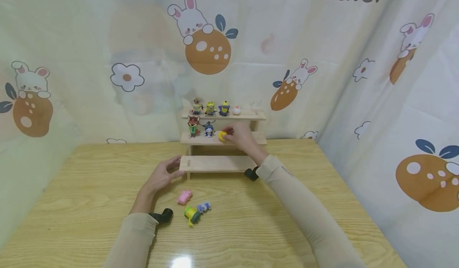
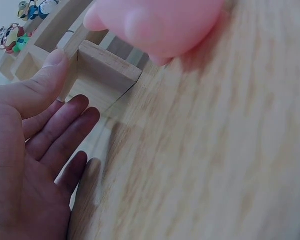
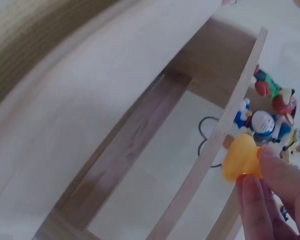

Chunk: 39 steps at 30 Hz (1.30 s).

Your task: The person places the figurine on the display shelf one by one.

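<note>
My right hand (image 1: 242, 136) pinches a small yellow toy figure (image 3: 240, 157) between thumb and fingers at the middle step of a wooden tiered shelf (image 1: 215, 163). Beside that toy stand a blue-and-white cat figure (image 1: 209, 130) and a fox figure (image 1: 193, 126) in green. My left hand (image 1: 163, 176) rests at the left end of the lowest step, its thumb at the front corner and its fingers loosely extended, as the left wrist view shows. A pink pig-like toy (image 2: 165, 25) lies close to that hand on the table.
Several small figures, among them a white one (image 1: 236, 110), line the top step. A yellow-green figure (image 1: 191, 215) and a blue-grey one (image 1: 204, 207) lie on the wooden table (image 1: 269, 228) in front of the shelf. A printed curtain (image 1: 154, 40) hangs behind.
</note>
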{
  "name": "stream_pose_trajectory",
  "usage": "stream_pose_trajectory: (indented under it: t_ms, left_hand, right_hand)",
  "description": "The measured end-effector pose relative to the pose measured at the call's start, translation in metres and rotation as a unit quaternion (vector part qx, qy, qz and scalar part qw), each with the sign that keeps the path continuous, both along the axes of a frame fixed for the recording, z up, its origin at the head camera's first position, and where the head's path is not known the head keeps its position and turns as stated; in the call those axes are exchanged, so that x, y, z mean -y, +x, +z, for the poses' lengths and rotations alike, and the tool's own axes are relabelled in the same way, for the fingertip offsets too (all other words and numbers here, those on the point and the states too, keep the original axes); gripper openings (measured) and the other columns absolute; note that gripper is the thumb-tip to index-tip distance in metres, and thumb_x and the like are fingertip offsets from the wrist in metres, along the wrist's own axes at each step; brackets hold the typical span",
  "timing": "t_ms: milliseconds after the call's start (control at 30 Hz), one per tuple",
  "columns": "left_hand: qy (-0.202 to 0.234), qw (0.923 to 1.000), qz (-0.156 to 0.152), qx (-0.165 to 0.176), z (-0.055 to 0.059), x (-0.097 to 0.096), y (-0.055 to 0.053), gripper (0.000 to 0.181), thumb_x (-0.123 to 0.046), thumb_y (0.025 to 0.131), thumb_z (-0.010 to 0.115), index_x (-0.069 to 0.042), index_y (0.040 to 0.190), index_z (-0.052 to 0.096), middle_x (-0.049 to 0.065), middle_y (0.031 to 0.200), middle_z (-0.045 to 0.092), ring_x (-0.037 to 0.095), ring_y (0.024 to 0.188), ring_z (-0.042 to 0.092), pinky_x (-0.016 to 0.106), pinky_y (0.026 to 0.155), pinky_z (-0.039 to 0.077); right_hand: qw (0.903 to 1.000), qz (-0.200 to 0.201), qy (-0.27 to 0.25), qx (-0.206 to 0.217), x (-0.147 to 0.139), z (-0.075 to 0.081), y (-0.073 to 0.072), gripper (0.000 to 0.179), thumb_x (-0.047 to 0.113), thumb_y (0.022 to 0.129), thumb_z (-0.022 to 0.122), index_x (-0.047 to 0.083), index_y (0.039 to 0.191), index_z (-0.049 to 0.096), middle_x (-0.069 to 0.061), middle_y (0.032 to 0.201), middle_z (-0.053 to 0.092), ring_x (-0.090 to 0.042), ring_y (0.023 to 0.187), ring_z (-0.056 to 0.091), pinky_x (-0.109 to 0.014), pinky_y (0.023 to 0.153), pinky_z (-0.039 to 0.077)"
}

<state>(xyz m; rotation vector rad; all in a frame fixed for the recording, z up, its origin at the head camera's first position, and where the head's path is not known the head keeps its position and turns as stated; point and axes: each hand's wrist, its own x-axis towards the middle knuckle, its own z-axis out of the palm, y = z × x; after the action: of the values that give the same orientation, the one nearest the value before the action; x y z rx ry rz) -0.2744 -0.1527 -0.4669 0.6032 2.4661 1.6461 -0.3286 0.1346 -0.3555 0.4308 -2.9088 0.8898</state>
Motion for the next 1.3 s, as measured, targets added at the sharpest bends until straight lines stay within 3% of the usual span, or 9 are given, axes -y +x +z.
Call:
stream_pose_trajectory:
  t_ms: [367, 600, 733, 1100, 1300]
  left_hand:
    - [-0.006, 1.0, -0.003, -0.002, 0.003, -0.001, -0.001, 0.067, -0.014, 0.089, 0.067, 0.005, 0.144, 0.033, 0.026, 0.132, 0.053, 0.042, 0.124, 0.049, 0.056, 0.107, 0.035]
    - [-0.012, 0.9999, 0.006, -0.009, -0.023, 0.003, -0.017, 0.07, -0.02, 0.089, 0.067, 0.0, 0.146, 0.033, 0.023, 0.134, 0.054, 0.039, 0.125, 0.05, 0.055, 0.107, 0.035]
    - [-0.01, 0.9999, 0.007, -0.01, -0.028, 0.004, -0.02, 0.071, -0.023, 0.088, 0.068, -0.002, 0.146, 0.034, 0.021, 0.133, 0.055, 0.037, 0.124, 0.05, 0.054, 0.107, 0.035]
    - [-0.002, 0.9999, 0.006, -0.009, -0.026, 0.003, -0.017, 0.07, -0.021, 0.088, 0.068, -0.001, 0.146, 0.033, 0.022, 0.133, 0.055, 0.038, 0.124, 0.051, 0.055, 0.106, 0.036]
    - [-0.016, 0.9999, 0.004, -0.004, -0.008, 0.001, -0.004, 0.068, -0.015, 0.089, 0.066, 0.005, 0.145, 0.032, 0.026, 0.133, 0.053, 0.041, 0.123, 0.05, 0.055, 0.105, 0.037]
  right_hand:
    - [0.9998, -0.01, 0.016, 0.0, -0.004, 0.004, -0.011, 0.025, 0.01, 0.086, 0.07, 0.002, 0.109, 0.069, -0.013, 0.107, 0.071, -0.023, 0.098, 0.068, -0.031, 0.086, 0.054]
    - [0.9992, -0.013, 0.038, -0.007, -0.004, 0.001, -0.014, 0.023, 0.013, 0.087, 0.069, 0.004, 0.108, 0.07, -0.011, 0.106, 0.072, -0.022, 0.097, 0.068, -0.032, 0.085, 0.055]
    - [0.999, -0.014, 0.042, 0.002, -0.002, 0.0, -0.015, 0.024, 0.013, 0.088, 0.068, 0.004, 0.11, 0.07, -0.011, 0.109, 0.071, -0.022, 0.1, 0.067, -0.031, 0.086, 0.054]
    - [0.9986, -0.017, 0.049, 0.011, 0.0, 0.001, -0.015, 0.026, 0.012, 0.089, 0.067, 0.005, 0.114, 0.069, -0.01, 0.113, 0.07, -0.022, 0.102, 0.066, -0.03, 0.087, 0.054]
    - [0.9989, -0.016, 0.036, 0.026, 0.001, 0.003, -0.011, 0.034, 0.012, 0.089, 0.067, 0.004, 0.121, 0.064, -0.011, 0.12, 0.067, -0.023, 0.106, 0.065, -0.031, 0.088, 0.054]
